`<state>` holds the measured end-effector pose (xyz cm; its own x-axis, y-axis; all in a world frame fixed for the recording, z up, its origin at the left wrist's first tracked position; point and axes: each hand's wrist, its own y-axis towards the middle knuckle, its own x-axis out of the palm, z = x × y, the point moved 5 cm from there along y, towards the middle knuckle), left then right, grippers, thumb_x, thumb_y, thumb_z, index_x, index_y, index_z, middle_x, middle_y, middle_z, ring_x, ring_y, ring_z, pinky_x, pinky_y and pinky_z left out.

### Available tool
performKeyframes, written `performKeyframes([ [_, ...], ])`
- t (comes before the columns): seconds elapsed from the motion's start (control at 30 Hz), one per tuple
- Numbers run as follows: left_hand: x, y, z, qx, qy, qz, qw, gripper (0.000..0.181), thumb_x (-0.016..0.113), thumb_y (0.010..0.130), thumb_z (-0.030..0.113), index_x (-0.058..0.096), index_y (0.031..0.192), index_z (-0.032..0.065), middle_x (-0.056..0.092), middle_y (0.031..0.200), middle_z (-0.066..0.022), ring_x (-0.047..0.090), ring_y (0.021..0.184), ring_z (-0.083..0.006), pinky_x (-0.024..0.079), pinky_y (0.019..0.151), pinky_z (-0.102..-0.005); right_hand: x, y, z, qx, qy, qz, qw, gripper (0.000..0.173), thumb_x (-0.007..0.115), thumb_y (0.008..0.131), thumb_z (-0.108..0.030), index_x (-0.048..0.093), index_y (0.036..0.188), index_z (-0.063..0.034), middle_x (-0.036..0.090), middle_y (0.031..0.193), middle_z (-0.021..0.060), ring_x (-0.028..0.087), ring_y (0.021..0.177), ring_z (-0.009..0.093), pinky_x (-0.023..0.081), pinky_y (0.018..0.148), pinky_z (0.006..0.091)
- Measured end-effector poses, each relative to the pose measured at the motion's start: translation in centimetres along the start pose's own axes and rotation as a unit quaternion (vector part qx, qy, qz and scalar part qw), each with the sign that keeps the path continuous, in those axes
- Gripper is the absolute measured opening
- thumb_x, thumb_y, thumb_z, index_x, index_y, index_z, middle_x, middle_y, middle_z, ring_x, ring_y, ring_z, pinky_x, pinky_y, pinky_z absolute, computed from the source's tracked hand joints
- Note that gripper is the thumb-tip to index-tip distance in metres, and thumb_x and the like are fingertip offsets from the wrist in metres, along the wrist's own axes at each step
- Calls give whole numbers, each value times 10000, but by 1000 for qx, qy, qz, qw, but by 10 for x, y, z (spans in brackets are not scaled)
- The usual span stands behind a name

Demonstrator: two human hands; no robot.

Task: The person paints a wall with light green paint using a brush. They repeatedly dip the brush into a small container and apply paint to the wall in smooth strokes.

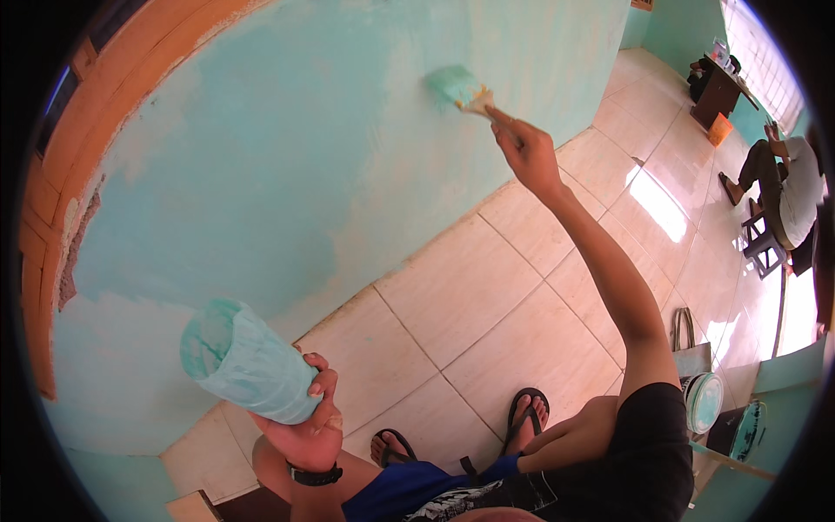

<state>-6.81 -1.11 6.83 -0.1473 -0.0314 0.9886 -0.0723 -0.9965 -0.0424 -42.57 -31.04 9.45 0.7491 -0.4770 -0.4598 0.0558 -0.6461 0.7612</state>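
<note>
My right hand [527, 151], at the end of the outstretched arm, grips the handle of a wide paintbrush [479, 104]. Turquoise paint covers its bristles, which look blurred against the wall [274, 150]. That wall is coated unevenly in turquoise, with paler patches near the middle and lower left. Lower left, my left hand [313, 404] is wrapped around the lower part of a paint-smeared cylindrical container [261, 365], tilted with its mouth towards the wall. Paint coats the inside of the container; how much it holds cannot be told.
An orange wooden frame [124, 85] borders the wall at left. Pale tiles [470, 287] cover the floor. Paint buckets [706, 402] and a bag [693, 359] stand at lower right. Another person [799, 189] sits on a plastic stool [763, 248] at far right, near a dark desk [717, 94] and an orange bin [719, 130].
</note>
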Motion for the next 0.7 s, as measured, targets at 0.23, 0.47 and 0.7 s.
performKeyframes([
  [0.23,-4,-3,-3,23,-14,31,999,820,689,832,519,367,1413,39,439,1263,-181,452,920,-246,383,406,-225,21,60,-55,-27,75,94,992,362,636,953,-139,640,1314,-164,619,736,125,561,594,263,467,583,370],
  [0.47,1,-4,-2,9,15,-4,1000,739,651,879,447,334,1390,18,440,1266,-180,477,950,-240,370,410,-236,58,-24,-13,-2,-11,-81,997,410,623,964,-99,603,1369,-157,635,780,130,481,571,216,461,588,326],
  [0.7,9,-4,-5,12,6,2,1000,732,657,881,431,329,1389,17,444,1263,-181,481,938,-242,375,423,-232,-5,5,-42,-11,53,-2,999,303,627,973,-119,686,1270,-106,533,664,17,372,584,58,351,515,232],
])
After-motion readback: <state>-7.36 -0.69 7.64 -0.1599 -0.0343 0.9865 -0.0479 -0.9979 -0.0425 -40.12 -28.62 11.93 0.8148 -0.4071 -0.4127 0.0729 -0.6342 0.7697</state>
